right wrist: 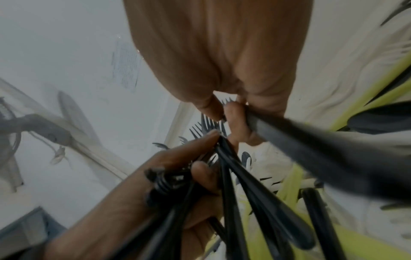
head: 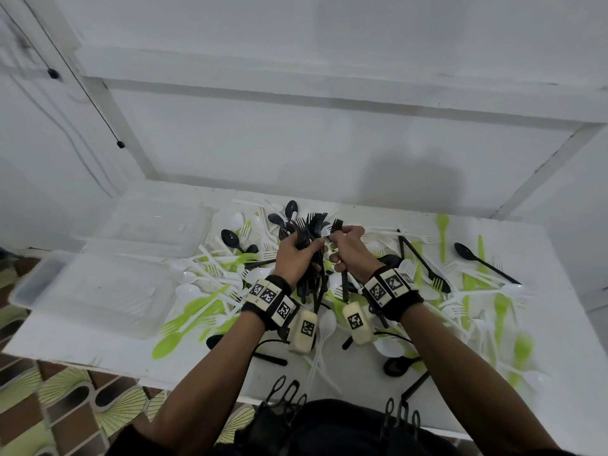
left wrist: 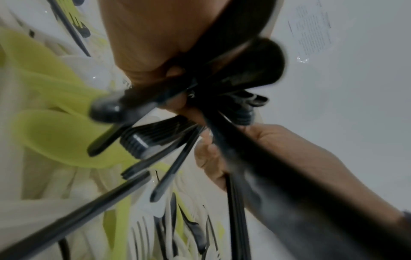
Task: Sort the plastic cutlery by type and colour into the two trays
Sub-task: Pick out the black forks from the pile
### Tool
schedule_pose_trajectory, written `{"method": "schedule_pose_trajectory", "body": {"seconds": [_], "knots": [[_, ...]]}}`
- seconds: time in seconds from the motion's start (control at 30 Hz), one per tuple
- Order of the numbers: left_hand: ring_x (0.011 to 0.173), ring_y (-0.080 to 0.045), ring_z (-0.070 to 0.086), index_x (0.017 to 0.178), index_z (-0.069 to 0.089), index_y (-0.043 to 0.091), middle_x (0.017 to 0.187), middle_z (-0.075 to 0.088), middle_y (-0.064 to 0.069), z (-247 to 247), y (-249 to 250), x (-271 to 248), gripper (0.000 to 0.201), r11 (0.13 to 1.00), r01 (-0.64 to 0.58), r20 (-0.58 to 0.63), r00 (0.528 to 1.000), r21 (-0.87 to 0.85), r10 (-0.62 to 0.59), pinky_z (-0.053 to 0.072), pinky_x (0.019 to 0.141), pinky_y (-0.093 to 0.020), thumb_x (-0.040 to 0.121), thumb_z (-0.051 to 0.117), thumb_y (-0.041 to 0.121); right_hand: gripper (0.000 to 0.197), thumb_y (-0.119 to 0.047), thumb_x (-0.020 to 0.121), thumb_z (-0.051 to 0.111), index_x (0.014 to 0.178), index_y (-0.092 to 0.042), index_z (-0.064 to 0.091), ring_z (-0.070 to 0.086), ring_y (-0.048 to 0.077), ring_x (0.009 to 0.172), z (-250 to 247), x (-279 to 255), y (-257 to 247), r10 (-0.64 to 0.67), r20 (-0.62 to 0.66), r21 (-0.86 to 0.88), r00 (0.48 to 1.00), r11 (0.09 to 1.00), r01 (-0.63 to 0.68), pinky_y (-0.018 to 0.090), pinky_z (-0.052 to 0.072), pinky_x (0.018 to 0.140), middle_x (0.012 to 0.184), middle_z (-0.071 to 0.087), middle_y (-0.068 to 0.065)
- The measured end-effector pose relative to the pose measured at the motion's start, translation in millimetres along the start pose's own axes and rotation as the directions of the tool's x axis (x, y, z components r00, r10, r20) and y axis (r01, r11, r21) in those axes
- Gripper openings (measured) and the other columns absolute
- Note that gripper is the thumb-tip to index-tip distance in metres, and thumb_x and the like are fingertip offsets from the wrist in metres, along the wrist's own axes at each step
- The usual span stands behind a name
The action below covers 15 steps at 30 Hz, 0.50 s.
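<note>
Over the middle of the white counter (head: pixel 543 258), the left hand (head: pixel 296 255) is wrapped tight around a thick bundle of black forks (head: pixel 311 232), tines pointing up. Just beside it, the right hand (head: pixel 348 255) grips a black fork (head: pixel 343 274) upright. Two clear trays (head: pixel 108 291) sit at the left, beside the heap of white, green and black cutlery (head: pixel 210 291).

A white surface (head: pixel 543 373) stands against a white wall (head: pixel 329 28), framed by white painted beams (head: pixel 329 90). A thin black cable (head: pixel 82 90) runs down the left wall. The floor (head: pixel 65 406) shows brown and pale green patterned tiles.
</note>
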State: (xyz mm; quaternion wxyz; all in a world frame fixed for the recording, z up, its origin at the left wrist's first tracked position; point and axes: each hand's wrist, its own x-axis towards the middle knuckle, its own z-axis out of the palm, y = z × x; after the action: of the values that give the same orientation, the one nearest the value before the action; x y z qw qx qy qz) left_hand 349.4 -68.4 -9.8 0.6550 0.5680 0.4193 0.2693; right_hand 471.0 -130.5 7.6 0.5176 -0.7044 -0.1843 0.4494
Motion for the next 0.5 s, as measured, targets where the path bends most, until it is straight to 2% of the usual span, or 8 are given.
{"method": "schedule_pose_trajectory", "body": {"seconds": [0.07, 0.1, 0.17, 0.2, 0.33, 0.4, 0.5], "knots": [[0.042, -0.021, 0.059, 0.098, 0.066, 0.002, 0.085, 0.074, -0.016, 1.2, -2.3, -2.4, 0.017, 1.0, 0.016, 0.007, 1.0, -0.023, -0.016, 0.047, 0.042, -0.025, 0.093, 0.073, 0.017, 0.023, -0.02, 0.105, 0.044, 0.124, -0.012, 0.036, 0.05, 0.012, 0.063, 0.0, 0.2, 6.1, -0.124, -0.039, -0.149, 0.992, 0.982, 0.117, 0.026, 0.042, 0.048, 0.091, 0.053, 0.002], [0.042, -0.021, 0.058, 0.099, 0.066, 0.003, 0.085, 0.075, -0.016, 1.6, -3.2, -3.8, 0.016, 0.999, 0.03, 0.011, 1.0, -0.041, -0.029, 0.048, 0.042, -0.025, 0.093, 0.074, 0.016, 0.022, -0.024, 0.105, 0.048, 0.123, -0.011, 0.044, 0.056, 0.012, 0.071, -1.0, 0.9, 9.4, -0.2, -0.073, -0.231, 0.977, 0.956, 0.178, 0.03, 0.05, 0.057, 0.094, 0.058, -0.001], [0.042, -0.02, 0.057, 0.1, 0.068, 0.004, 0.089, 0.076, -0.019, 1.0, -4.4, -4.6, 0.015, 0.995, 0.053, 0.013, 0.999, -0.081, -0.052, 0.047, 0.042, -0.025, 0.093, 0.074, 0.016, 0.024, -0.031, 0.103, 0.056, 0.117, -0.012, 0.057, 0.063, 0.013, 0.086, -2.9, 2.6, 16.8, -0.29, -0.13, -0.296, 0.948, 0.924, 0.242, 0.035, 0.057, 0.072, 0.098, 0.064, -0.003], [0.042, -0.019, 0.057, 0.1, 0.068, 0.005, 0.092, 0.075, -0.021, 0.5, -4.4, -4.0, 0.014, 0.994, 0.055, 0.009, 0.998, -0.097, -0.055, 0.047, 0.042, -0.024, 0.093, 0.073, 0.015, 0.024, -0.034, 0.101, 0.058, 0.113, -0.013, 0.06, 0.064, 0.012, 0.088, -3.1, 2.0, 19.4, -0.308, -0.147, -0.294, 0.94, 0.921, 0.255, 0.036, 0.057, 0.075, 0.099, 0.067, -0.003], [0.045, -0.015, 0.058, 0.103, 0.07, 0.004, 0.095, 0.074, -0.025, 1.6, -2.9, -5.0, 0.015, 0.992, 0.043, -0.013, 0.999, -0.12, -0.045, 0.048, 0.043, -0.022, 0.093, 0.073, 0.014, 0.027, -0.039, 0.099, 0.061, 0.106, -0.014, 0.07, 0.063, 0.006, 0.07, -2.8, -1.7, 25.7, -0.301, -0.134, -0.233, 0.944, 0.936, 0.265, 0.024, 0.051, 0.063, 0.093, 0.072, -0.001], [0.044, -0.017, 0.059, 0.105, 0.07, 0.003, 0.091, 0.073, -0.023, 1.4, -3.5, -6.4, 0.019, 0.992, 0.034, -0.014, 0.999, -0.121, -0.036, 0.048, 0.042, -0.023, 0.091, 0.076, 0.015, 0.025, -0.033, 0.099, 0.063, 0.105, -0.012, 0.074, 0.064, 0.005, 0.071, -2.8, -1.7, 27.0, -0.289, -0.105, -0.193, 0.952, 0.945, 0.265, 0.025, 0.051, 0.066, 0.092, 0.074, 0.0], [0.044, -0.022, 0.06, 0.105, 0.07, 0.0, 0.09, 0.075, -0.022, -1.3, -4.3, -6.8, 0.026, 0.996, 0.022, 0.005, 1.0, -0.084, -0.022, 0.049, 0.043, -0.025, 0.089, 0.079, 0.018, 0.028, -0.031, 0.101, 0.061, 0.102, -0.007, 0.075, 0.064, 0.014, 0.078, -4.9, -3.4, 26.3, -0.201, -0.001, -0.045, 0.98, 0.979, 0.201, 0.03, 0.056, 0.071, 0.09, 0.069, 0.009]]}}
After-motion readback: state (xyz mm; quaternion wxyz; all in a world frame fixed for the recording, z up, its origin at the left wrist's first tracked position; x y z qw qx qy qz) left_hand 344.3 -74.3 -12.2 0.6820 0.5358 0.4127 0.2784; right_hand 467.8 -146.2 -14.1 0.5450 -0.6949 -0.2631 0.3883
